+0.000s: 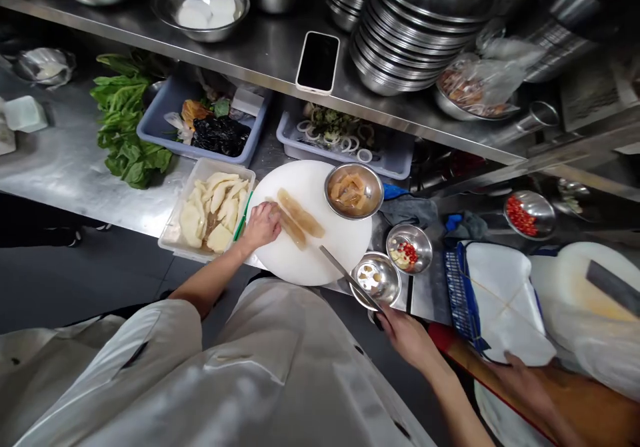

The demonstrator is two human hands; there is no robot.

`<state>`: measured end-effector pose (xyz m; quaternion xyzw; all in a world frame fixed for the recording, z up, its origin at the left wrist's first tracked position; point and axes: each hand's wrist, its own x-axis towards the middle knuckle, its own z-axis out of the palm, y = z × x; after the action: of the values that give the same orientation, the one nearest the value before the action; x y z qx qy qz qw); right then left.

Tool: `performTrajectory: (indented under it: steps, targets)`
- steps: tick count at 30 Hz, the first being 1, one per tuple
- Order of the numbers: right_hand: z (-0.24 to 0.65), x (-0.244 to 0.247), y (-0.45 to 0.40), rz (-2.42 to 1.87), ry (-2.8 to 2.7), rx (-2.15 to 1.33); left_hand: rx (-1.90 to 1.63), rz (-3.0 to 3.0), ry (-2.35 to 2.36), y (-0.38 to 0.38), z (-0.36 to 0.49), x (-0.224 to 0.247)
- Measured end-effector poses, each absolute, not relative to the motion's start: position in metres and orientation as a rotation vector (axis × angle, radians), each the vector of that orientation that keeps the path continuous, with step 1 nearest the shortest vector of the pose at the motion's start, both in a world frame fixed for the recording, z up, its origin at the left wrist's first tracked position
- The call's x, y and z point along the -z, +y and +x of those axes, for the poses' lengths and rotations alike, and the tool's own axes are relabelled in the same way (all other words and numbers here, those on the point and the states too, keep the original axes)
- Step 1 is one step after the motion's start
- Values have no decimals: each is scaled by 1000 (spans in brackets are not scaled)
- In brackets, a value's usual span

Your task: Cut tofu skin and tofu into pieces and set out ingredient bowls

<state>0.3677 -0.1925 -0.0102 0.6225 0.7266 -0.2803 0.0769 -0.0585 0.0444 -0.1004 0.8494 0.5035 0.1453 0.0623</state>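
My left hand (265,224), fingers together and curled down, presses on the near end of a long, translucent tan food strip (293,228). A second tan strip (301,214) lies alongside it on the round white cutting board (333,264). My right hand (404,334) grips the handle of a knife (350,279), whose blade is seen nearly edge-on. The knife tip is over the board's front right part, apart from the strips, and its blade passes above a metal bowl (390,294) with pale pieces. Tan slices fill a steel bowl (354,212) on the board's back right.
Left of the board stands a plastic tub (173,234) of pale pieces. Blue trays (160,142) and leafy greens (133,124) lie behind. A shelf above bears a phone (318,62) and stacked bowls (395,67). At right, another person's hand (523,375) is by a white tray (500,280).
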Motion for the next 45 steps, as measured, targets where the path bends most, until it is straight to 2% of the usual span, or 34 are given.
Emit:
performTrajectory:
  steps: [5,9,14,18,21,25,28,33,38,45]
  targets:
    - [398,27,-271,2181,2068,871,-224,2731,836,70,-58,75]
    - [366,36,-280,2300,2001,940,-121,2750,826,109,-33,57]
    - [324,51,-271,2443,1955,980,367,2820,659,150,3,54]
    - [310,58,-264,2478,1915,994,549,2713,651,174,10,56]
    - [305,58,-260,2501,1897,991,472,2723,699,194,9,52]
    - [301,58,-258,2523,1882,1012,99,2942,829,211,1,45]
    - [299,61,-259,2552,1881,1000,-21,2981,816,203,-16,44]
    - [296,65,-261,2583,1868,1001,-32,2912,712,149,-55,50]
    - [293,63,-254,2494,1890,1024,136,2876,552,98,-63,58]
    - [300,57,-238,2499,1952,1020,245,2698,763,105,-32,56]
